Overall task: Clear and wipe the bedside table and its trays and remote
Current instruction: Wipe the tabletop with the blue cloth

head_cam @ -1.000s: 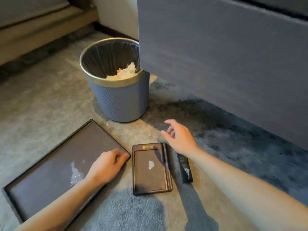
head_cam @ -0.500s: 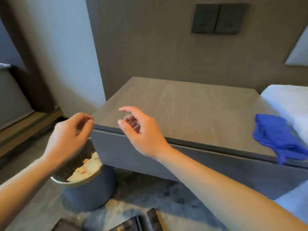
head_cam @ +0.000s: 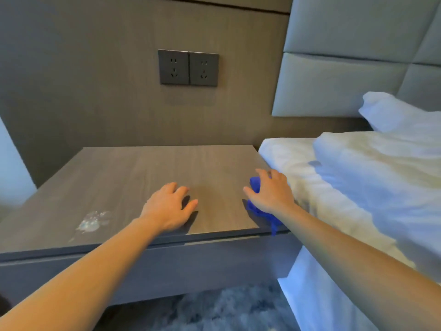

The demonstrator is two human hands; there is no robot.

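Note:
The grey wood-grain bedside table [head_cam: 133, 173] fills the middle of the view, bare except for a whitish foamy smear [head_cam: 91, 222] near its front left. A blue cloth [head_cam: 260, 212] lies at the table's front right corner, one end hanging over the edge. My right hand [head_cam: 269, 192] rests on top of the cloth, fingers curled over it. My left hand [head_cam: 169, 206] lies flat on the tabletop near the front edge, fingers spread, holding nothing. The trays and the remote are out of view.
A bed with white sheets [head_cam: 358, 177] and a pillow [head_cam: 393, 111] presses against the table's right side. Two dark wall sockets [head_cam: 188, 67] sit above the table. Grey carpet [head_cam: 214, 311] shows below the table.
The view rose from the floor, trays and bin to the tabletop. Both hands came up; my right hand reached right onto the blue cloth and my left hand settled on the table.

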